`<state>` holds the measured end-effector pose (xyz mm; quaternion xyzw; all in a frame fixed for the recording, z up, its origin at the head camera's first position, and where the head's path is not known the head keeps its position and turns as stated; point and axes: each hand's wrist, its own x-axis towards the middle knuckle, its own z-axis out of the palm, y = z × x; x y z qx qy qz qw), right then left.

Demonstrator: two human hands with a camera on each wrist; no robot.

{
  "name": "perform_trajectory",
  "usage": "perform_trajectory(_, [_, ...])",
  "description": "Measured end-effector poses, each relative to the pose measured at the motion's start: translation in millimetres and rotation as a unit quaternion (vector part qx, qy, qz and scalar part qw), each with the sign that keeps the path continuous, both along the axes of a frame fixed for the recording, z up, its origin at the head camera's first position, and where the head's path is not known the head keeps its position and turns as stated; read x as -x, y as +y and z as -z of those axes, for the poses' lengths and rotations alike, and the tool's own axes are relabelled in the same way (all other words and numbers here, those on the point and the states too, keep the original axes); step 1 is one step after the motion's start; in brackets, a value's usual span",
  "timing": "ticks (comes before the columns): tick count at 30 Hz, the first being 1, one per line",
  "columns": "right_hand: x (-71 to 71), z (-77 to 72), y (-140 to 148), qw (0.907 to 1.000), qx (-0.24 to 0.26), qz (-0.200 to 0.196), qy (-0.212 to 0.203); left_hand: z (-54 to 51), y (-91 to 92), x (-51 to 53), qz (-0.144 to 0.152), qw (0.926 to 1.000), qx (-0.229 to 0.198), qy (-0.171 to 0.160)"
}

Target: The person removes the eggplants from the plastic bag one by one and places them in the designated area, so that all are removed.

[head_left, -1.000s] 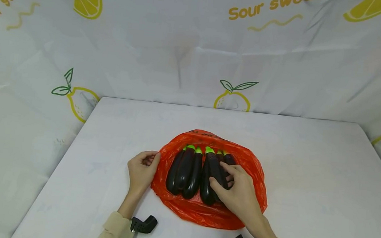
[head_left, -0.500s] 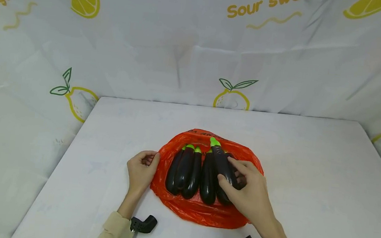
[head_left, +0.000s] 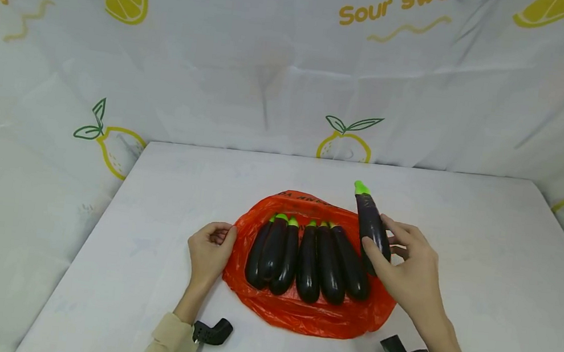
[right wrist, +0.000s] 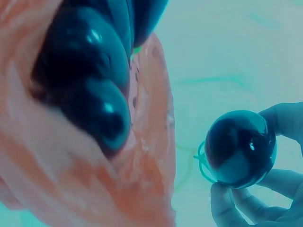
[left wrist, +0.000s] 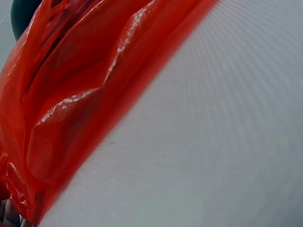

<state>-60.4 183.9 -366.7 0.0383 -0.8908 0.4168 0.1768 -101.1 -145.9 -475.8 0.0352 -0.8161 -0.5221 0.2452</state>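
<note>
A dark purple eggplant (head_left: 371, 222) with a bright green cap is held in my right hand (head_left: 409, 267), above the right rim of a red plastic bag (head_left: 297, 321). Its rounded end faces the right wrist camera, with thumb and fingers around it. Inside the opened bag several more eggplants (head_left: 308, 268) lie side by side, green caps toward the far side. My left hand (head_left: 210, 251) pinches the bag's left edge. Red folds of the bag fill the upper left of the left wrist view, where only a bit of the fingers shows.
The bag rests on a white tabletop (head_left: 484, 266), its far edge against a white cloth (head_left: 218, 95) printed with lemons and lettering. Dark wrist-worn devices, like this black one (head_left: 214, 331), sit at both wrists.
My right hand has lifted one eggplant off the others in the bag and carried it to the right and away from me. The left hand stays at the bag's edge.
</note>
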Motion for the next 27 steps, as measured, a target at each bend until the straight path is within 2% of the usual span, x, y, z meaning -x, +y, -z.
perform_trajectory(14, [14.1,6.3,36,0.9986,0.003,0.053,-0.002,-0.8,0.1,-0.9,0.000,1.0000,0.004,-0.003])
perform_trajectory(27, [24.5,27.4,59,0.9948,0.008,0.097,-0.029,-0.1,-0.3,-1.0,0.004,0.9999,0.009,-0.007])
